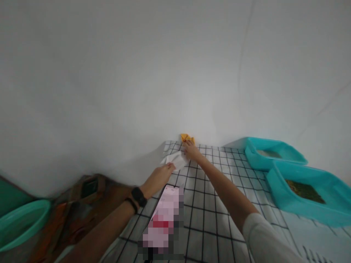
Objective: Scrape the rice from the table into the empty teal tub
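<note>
My left hand (161, 175), with a dark watch on its wrist, pinches the near edge of a thin white sheet (177, 160) that looks like a tissue or soft cloth. The sheet's far end reaches up beside my right hand (192, 151). At the far end of the table, the fingers of my right hand are closed on a crumpled yellow cloth (184, 136), partly hiding it. A phone with a pink screen (164, 208) lies in front of my left wrist, partly blurred out by blocks.
A white cloth with black grid lines (211, 204) covers the table, which meets a white wall (175, 73). Two turquoise trays (276, 140) (309, 171) with contents stand at the right. On the floor at left are a green basin (41, 215) and a wooden box (90, 186).
</note>
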Demonstrator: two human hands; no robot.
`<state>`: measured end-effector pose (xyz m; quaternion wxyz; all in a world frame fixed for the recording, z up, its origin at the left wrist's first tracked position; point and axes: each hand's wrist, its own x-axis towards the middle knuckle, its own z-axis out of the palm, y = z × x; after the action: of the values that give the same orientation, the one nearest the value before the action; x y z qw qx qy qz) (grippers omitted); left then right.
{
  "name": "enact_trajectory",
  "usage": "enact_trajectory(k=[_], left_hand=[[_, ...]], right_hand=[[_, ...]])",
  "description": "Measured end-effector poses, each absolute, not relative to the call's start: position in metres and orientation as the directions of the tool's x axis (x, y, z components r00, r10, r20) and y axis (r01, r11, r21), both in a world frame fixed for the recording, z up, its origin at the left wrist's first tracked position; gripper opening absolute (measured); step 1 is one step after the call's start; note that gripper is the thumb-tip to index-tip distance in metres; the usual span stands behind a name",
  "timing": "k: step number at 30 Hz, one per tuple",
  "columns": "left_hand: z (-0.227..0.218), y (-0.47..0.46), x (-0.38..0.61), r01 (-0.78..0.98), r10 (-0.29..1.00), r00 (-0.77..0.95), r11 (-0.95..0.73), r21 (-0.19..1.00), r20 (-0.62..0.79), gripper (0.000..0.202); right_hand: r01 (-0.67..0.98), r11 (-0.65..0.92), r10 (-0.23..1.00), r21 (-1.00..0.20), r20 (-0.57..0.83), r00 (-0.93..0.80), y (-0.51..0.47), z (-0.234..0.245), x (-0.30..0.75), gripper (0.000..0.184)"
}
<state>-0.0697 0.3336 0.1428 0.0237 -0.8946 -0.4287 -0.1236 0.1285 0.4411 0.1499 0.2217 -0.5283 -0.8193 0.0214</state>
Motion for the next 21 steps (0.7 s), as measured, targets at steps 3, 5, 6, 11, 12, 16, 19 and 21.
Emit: enact_trajectory(k=[3, 5, 6, 11, 12, 16, 19, 21], left_hand=[[0.134, 0.332, -0.068, 0.775, 0.764, 0.602, -0.629, 0.058, 0.234, 0.029], [0.133, 0.334, -0.069, 0.774, 0.763, 0.604, -0.63, 0.061, 0.229, 0.028], [0.133, 0.336, -0.07, 0.769, 0.76, 0.609, -0.635, 0.064, 0.227, 0.027], [0.132, 0.342, -0.074, 0.738, 0.732, 0.636, -0.669, 0.084, 0.246, 0.026], [0.131, 0.342, -0.074, 0.734, 0.728, 0.637, -0.673, 0.088, 0.255, 0.026], [0.129, 0.341, -0.073, 0.73, 0.725, 0.631, -0.675, 0.106, 0.277, 0.026], [0.131, 0.343, -0.07, 0.741, 0.739, 0.623, -0.663, 0.108, 0.256, 0.026], [0.133, 0.345, -0.068, 0.753, 0.75, 0.622, -0.652, 0.091, 0.225, 0.026]], right_hand=[[0.899, 0.364, 0.898, -0.245, 0.349, -0.268, 0.451, 0.137, 0.128, 0.038], [0.92, 0.314, 0.912, -0.235, 0.344, -0.223, 0.457, 0.136, 0.136, 0.036], [0.927, 0.296, 0.919, -0.229, 0.334, -0.211, 0.46, 0.137, 0.14, 0.035], [0.914, 0.359, 0.923, -0.187, 0.216, -0.319, 0.467, 0.151, 0.132, 0.032], [0.902, 0.394, 0.913, -0.179, 0.194, -0.36, 0.465, 0.152, 0.124, 0.032], [0.863, 0.485, 0.872, -0.143, 0.156, -0.464, 0.454, 0.149, 0.094, 0.033], [0.891, 0.44, 0.893, -0.116, 0.161, -0.42, 0.447, 0.148, 0.092, 0.033], [0.927, 0.363, 0.924, -0.093, 0.168, -0.345, 0.443, 0.15, 0.103, 0.033]])
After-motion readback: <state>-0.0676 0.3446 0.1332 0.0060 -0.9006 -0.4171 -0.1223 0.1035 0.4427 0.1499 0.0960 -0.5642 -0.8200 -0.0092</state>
